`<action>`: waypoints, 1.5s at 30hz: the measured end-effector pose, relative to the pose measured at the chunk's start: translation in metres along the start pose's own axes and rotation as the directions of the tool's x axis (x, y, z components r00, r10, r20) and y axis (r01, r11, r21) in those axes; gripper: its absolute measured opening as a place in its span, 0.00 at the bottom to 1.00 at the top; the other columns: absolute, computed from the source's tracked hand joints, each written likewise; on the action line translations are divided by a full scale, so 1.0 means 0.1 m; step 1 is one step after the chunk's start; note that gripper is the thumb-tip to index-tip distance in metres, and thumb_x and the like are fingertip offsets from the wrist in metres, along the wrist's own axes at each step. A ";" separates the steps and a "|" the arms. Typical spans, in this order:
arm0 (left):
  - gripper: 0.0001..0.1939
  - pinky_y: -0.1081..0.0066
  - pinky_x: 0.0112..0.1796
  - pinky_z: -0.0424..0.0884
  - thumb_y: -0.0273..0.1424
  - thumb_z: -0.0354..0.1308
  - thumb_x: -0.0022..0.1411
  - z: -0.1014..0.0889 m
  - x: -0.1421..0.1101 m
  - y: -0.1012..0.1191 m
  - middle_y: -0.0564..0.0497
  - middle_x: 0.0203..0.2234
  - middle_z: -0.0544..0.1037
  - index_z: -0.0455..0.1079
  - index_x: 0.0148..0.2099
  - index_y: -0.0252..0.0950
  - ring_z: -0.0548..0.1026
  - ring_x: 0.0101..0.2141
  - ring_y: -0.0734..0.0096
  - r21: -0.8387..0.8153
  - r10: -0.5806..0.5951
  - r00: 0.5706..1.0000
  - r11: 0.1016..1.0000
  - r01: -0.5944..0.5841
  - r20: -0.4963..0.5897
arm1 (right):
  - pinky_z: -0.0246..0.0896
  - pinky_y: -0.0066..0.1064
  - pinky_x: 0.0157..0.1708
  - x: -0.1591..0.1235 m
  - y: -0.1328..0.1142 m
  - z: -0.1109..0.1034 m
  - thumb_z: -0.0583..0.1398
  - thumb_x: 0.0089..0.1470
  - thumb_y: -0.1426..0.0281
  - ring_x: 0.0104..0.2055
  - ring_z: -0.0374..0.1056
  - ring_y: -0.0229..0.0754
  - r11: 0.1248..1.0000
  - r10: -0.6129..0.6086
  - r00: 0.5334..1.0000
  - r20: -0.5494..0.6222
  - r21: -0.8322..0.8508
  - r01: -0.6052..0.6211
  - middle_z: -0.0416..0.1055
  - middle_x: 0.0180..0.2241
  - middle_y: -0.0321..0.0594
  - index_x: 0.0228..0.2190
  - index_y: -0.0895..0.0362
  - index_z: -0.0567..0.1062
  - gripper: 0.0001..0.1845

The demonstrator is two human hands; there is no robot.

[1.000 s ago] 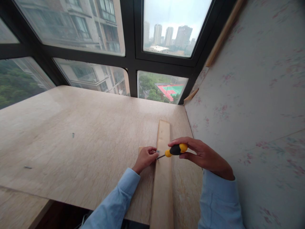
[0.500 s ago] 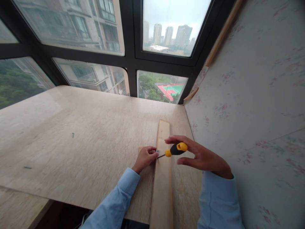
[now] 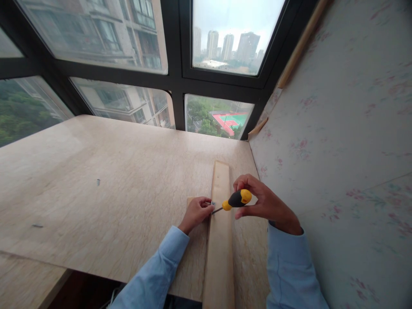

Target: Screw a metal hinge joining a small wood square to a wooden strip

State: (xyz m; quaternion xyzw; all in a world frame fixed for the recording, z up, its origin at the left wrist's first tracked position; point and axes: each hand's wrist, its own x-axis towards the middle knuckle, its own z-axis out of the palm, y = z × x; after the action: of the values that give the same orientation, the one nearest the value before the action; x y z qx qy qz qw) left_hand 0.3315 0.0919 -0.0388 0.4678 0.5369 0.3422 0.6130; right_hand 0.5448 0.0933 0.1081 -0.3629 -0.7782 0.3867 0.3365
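Note:
A long pale wooden board [image 3: 220, 253] lies lengthwise ahead of me on the marble-patterned surface. At its left edge my left hand [image 3: 195, 213] pinches a small shiny metal piece [image 3: 213, 203], mostly covered by the fingertips. The yellow-and-black screwdriver [image 3: 238, 199] slants down to the left, its tip close to the left fingertips at the board's edge. Around the screwdriver's handle, my right hand [image 3: 265, 204] has its thumb below and its fingers above, closed on it. Part of another wooden piece [image 3: 189, 200] shows behind the left hand.
Two small screws, one farther back [image 3: 98, 182] and one nearer [image 3: 37, 225], lie on the marble-patterned surface [image 3: 128, 206] to the left. A flowered wall [image 3: 347, 163] rises close on the right. Dark-framed windows [image 3: 175, 81] stand behind; a dark gap opens at the front.
My right hand's spread fingers have curled in around the screwdriver handle, and that hand has shifted slightly left. The left hand, the board and the loose screws have stayed put.

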 end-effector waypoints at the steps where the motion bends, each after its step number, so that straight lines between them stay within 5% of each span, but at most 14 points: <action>1: 0.18 0.76 0.23 0.63 0.31 0.64 0.51 0.00 0.00 0.00 0.46 0.27 0.79 0.74 0.44 0.26 0.71 0.22 0.75 -0.005 -0.002 1.000 1.000 0.002 -0.001 | 0.71 0.34 0.42 -0.01 -0.01 -0.01 0.76 0.37 0.58 0.42 0.71 0.42 0.999 0.000 0.999 0.042 0.043 -0.002 0.70 0.42 0.41 0.39 0.55 0.69 0.32; 5: 0.18 0.76 0.23 0.64 0.30 0.65 0.50 0.00 -0.01 0.01 0.48 0.26 0.79 0.73 0.44 0.28 0.72 0.22 0.74 -0.010 0.006 1.000 1.000 -0.006 -0.008 | 0.63 0.46 0.60 -0.11 -0.03 -0.09 0.68 0.54 0.64 0.63 0.62 0.49 0.985 -0.025 0.966 0.257 0.172 -0.020 0.62 0.61 0.52 0.61 0.51 0.59 0.38; 8: 0.18 0.76 0.24 0.65 0.31 0.66 0.50 0.00 -0.01 0.00 0.48 0.27 0.79 0.74 0.44 0.28 0.73 0.23 0.74 -0.001 0.006 1.000 1.000 -0.006 -0.008 | 0.61 0.45 0.61 -0.15 -0.05 -0.14 0.61 0.63 0.68 0.63 0.63 0.46 0.986 -0.017 0.952 0.305 0.166 -0.036 0.65 0.60 0.49 0.60 0.51 0.63 0.26; 10: 0.18 0.76 0.24 0.65 0.31 0.66 0.50 0.00 0.00 -0.01 0.47 0.27 0.80 0.74 0.44 0.28 0.72 0.22 0.74 0.003 -0.004 1.000 1.000 0.004 -0.008 | 0.65 0.42 0.57 -0.13 -0.05 -0.13 0.64 0.60 0.67 0.57 0.69 0.45 0.990 0.014 0.973 0.231 0.130 -0.045 0.72 0.53 0.46 0.52 0.52 0.71 0.19; 13: 0.17 0.77 0.23 0.64 0.32 0.66 0.50 0.00 0.00 -0.02 0.47 0.27 0.79 0.74 0.43 0.28 0.71 0.21 0.75 -0.004 -0.009 1.000 1.000 0.009 -0.001 | 0.70 0.37 0.47 -0.06 -0.07 -0.06 0.72 0.47 0.61 0.45 0.74 0.44 0.999 0.013 0.996 0.088 0.035 -0.016 0.76 0.41 0.42 0.41 0.55 0.74 0.22; 18: 0.18 0.76 0.22 0.62 0.31 0.66 0.50 0.00 -0.01 0.00 0.48 0.25 0.79 0.74 0.44 0.28 0.70 0.21 0.75 -0.006 -0.011 1.000 1.000 0.011 -0.005 | 0.64 0.30 0.29 0.02 -0.06 0.04 0.74 0.38 0.53 0.31 0.66 0.39 0.969 0.031 0.996 -0.083 -0.243 -0.051 0.69 0.31 0.35 0.32 0.55 0.67 0.29; 23: 0.17 0.76 0.23 0.64 0.30 0.65 0.50 0.00 0.00 0.01 0.48 0.26 0.79 0.74 0.43 0.28 0.71 0.22 0.75 -0.019 0.005 1.000 1.000 -0.005 0.002 | 0.70 0.39 0.48 -0.07 -0.04 0.00 0.72 0.45 0.57 0.49 0.71 0.46 0.998 0.017 0.996 0.084 -0.066 -0.011 0.70 0.49 0.46 0.57 0.53 0.61 0.43; 27: 0.19 0.76 0.23 0.64 0.30 0.67 0.49 0.00 0.01 -0.02 0.48 0.26 0.79 0.74 0.44 0.28 0.72 0.22 0.74 -0.025 -0.002 1.000 1.000 0.002 -0.013 | 0.60 0.47 0.62 -0.16 -0.10 -0.09 0.57 0.64 0.70 0.65 0.61 0.46 0.999 -0.040 0.964 0.262 0.039 0.030 0.62 0.63 0.50 0.65 0.49 0.53 0.32; 33: 0.20 0.76 0.24 0.66 0.31 0.66 0.49 0.00 0.01 -0.03 0.46 0.28 0.80 0.74 0.45 0.28 0.74 0.24 0.72 -0.012 -0.003 1.000 1.000 0.003 -0.009 | 0.68 0.40 0.53 -0.12 -0.16 -0.12 0.64 0.59 0.67 0.52 0.72 0.45 0.995 -0.048 0.979 0.196 -0.072 0.063 0.76 0.48 0.43 0.50 0.52 0.74 0.17; 40: 0.18 0.76 0.23 0.64 0.31 0.65 0.51 0.00 0.00 -0.01 0.47 0.26 0.79 0.74 0.44 0.27 0.71 0.21 0.75 -0.012 -0.010 1.000 1.000 0.010 -0.002 | 0.63 0.31 0.30 -0.02 -0.12 0.02 0.73 0.42 0.54 0.31 0.68 0.40 0.958 -0.041 0.998 -0.048 -0.287 0.026 0.72 0.31 0.37 0.33 0.56 0.70 0.25; 42: 0.18 0.76 0.23 0.63 0.31 0.65 0.51 0.00 0.00 0.00 0.48 0.26 0.79 0.74 0.44 0.27 0.70 0.21 0.75 -0.014 -0.010 1.000 1.000 0.010 -0.002 | 0.63 0.31 0.30 0.00 -0.11 0.04 0.73 0.42 0.52 0.31 0.66 0.40 0.949 -0.017 0.997 -0.072 -0.315 -0.007 0.70 0.31 0.37 0.33 0.55 0.68 0.27; 45: 0.18 0.76 0.22 0.62 0.31 0.65 0.51 0.00 0.00 0.00 0.47 0.26 0.79 0.74 0.43 0.27 0.70 0.20 0.75 -0.013 -0.002 1.000 1.000 0.002 0.005 | 0.69 0.36 0.41 -0.03 -0.12 0.03 0.72 0.44 0.54 0.43 0.72 0.45 0.981 0.014 1.000 0.024 -0.195 -0.009 0.74 0.43 0.43 0.47 0.54 0.68 0.33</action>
State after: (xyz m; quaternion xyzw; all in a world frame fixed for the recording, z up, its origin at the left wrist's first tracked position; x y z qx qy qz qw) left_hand 0.3316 0.0916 -0.0390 0.4643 0.5336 0.3438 0.6177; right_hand 0.5400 0.0842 0.1156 -0.3939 -0.8144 0.3151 0.2870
